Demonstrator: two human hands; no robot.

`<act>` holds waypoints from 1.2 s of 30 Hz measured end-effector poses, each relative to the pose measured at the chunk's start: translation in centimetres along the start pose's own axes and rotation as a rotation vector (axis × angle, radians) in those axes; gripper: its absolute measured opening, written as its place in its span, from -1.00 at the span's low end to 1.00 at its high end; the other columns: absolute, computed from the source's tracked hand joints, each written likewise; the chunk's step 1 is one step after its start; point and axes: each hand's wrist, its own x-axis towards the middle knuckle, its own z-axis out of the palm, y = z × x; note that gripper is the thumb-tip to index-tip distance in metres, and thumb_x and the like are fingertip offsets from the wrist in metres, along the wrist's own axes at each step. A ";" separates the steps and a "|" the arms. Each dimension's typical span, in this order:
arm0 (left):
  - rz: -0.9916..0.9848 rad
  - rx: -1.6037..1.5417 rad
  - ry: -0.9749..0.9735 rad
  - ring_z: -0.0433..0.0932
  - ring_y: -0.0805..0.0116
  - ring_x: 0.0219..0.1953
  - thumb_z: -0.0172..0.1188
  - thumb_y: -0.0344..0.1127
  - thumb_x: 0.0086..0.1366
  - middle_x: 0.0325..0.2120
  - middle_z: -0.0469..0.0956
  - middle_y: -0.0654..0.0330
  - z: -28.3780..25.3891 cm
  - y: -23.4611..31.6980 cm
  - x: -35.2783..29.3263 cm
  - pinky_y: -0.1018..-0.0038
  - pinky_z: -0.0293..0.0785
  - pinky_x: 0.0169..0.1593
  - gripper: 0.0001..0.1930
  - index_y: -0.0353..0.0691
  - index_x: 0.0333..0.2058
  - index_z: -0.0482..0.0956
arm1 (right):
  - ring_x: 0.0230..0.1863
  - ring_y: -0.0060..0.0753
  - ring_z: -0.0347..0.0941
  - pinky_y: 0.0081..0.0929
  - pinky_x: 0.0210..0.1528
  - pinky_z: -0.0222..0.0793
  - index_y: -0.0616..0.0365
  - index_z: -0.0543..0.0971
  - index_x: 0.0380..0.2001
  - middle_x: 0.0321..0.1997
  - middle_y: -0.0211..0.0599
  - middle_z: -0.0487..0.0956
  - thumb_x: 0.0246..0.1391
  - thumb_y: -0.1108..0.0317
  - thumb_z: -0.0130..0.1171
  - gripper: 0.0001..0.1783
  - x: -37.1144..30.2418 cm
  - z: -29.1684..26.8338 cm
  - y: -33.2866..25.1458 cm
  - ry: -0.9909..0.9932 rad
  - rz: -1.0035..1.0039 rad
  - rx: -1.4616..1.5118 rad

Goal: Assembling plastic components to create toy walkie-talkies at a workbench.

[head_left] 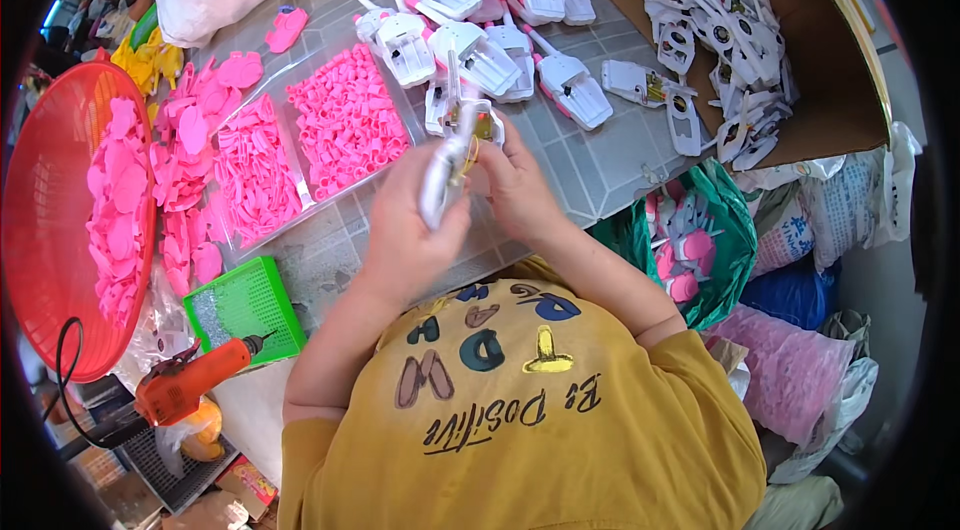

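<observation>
In front of my chest, above the table edge, my left hand (408, 228) closes round a white plastic shell (436, 182), smeared by motion. My right hand (522, 192) meets it from the other side, fingers pinched on a white housing piece (486, 126) with small inner parts and a thin yellowish wire showing. How the two pieces join is hidden by fingers and blur. Just beyond lies a heap of white open housings with pink-tipped stems (480, 60). Right of it, a white piece with exposed inner parts (632, 82) rests on the table.
Left stand a tray of small pink sleeves (350, 120), pink strips (252, 165), and a red basket (55, 230). An orange power driver (190, 388) overlaps a green basket (228, 300). Right are a cardboard box (840, 80) of white shells and a green bag (738, 240).
</observation>
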 end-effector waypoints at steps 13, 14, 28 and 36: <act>0.484 0.573 -0.102 0.47 -0.07 0.00 0.49 -0.42 -0.21 -0.04 0.47 0.02 -0.6 -1.0 -1.0 0.12 0.43 0.13 -0.25 -0.32 0.08 0.48 | 0.06 -0.18 0.58 -0.23 0.11 0.54 0.15 0.27 0.31 0.21 -0.09 0.50 0.21 0.32 0.05 -0.41 0.1 0.0 -1.3 -0.166 0.165 0.186; 0.495 0.583 -0.111 0.46 -0.07 0.01 0.51 -0.39 -0.20 -0.04 0.48 0.03 -0.8 -0.7 -1.2 0.12 0.43 0.13 -0.26 -0.31 0.07 0.49 | 0.06 -0.18 0.58 -0.23 0.11 0.54 0.15 0.27 0.31 0.21 -0.09 0.50 0.21 0.32 0.05 -0.41 0.1 -0.2 -1.2 -0.168 0.169 0.186; 0.008 0.454 0.300 0.63 0.10 -0.26 0.27 -0.45 0.20 -0.28 0.66 -0.01 -8.3 -5.1 3.0 0.31 0.53 -0.13 -0.81 -0.34 -0.21 0.66 | -0.18 -0.19 0.66 -0.23 -0.14 0.68 0.23 0.27 0.29 0.14 0.02 0.54 0.07 0.39 0.14 -0.32 -1.8 -0.9 -1.5 -0.201 0.396 0.095; -0.015 0.691 0.040 0.64 0.09 -0.24 0.26 -0.37 0.19 -0.28 0.66 -0.05 -6.5 -4.6 4.9 0.30 0.53 -0.08 -0.77 -0.33 -0.19 0.68 | -0.15 -0.16 0.66 -0.21 -0.12 0.66 0.23 0.27 0.27 0.15 -0.01 0.53 0.08 0.42 0.11 -0.35 -1.0 -3.1 1.0 -0.212 0.382 0.087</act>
